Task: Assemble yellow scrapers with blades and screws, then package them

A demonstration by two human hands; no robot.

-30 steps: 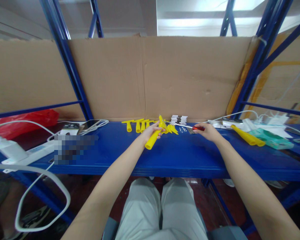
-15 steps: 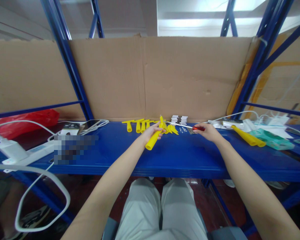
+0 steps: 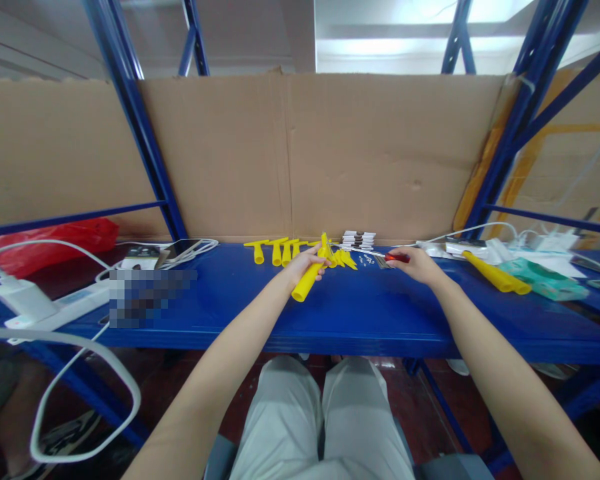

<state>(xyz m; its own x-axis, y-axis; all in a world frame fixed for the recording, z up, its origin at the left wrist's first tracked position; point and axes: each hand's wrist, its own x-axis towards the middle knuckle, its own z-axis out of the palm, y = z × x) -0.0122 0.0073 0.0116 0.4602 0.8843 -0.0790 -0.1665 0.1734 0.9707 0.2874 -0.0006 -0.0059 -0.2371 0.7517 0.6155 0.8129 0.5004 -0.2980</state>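
Observation:
My left hand point(image 3: 300, 265) is closed around a yellow tapered plastic tube point(image 3: 304, 287), its wide open end towards me and its narrow end pointing up and away. In my right hand point(image 3: 421, 265) is a screwdriver point(image 3: 396, 257) with a red and black handle. Its long metal shaft runs left to the upper part of the held tube; whether the tip touches cannot be made out. Behind the left hand, several yellow T-shaped pieces point(image 3: 259, 253) stand in a row. Small flat yellow pieces point(image 3: 347, 259) and tiny metal parts point(image 3: 366, 261) lie between the hands.
White stacked bundles point(image 3: 359, 239) sit against the cardboard wall point(image 3: 290, 153). To the right are two yellow tubes point(image 3: 495, 275), a green plastic packet point(image 3: 547, 279) and cables. A white power strip point(image 3: 60, 310) and red bag point(image 3: 55, 243) lie left on the blue table point(image 3: 365, 317).
The yellow tube in my left hand has shifted very slightly towards me and to the right. My right hand and the screwdriver have hardly moved.

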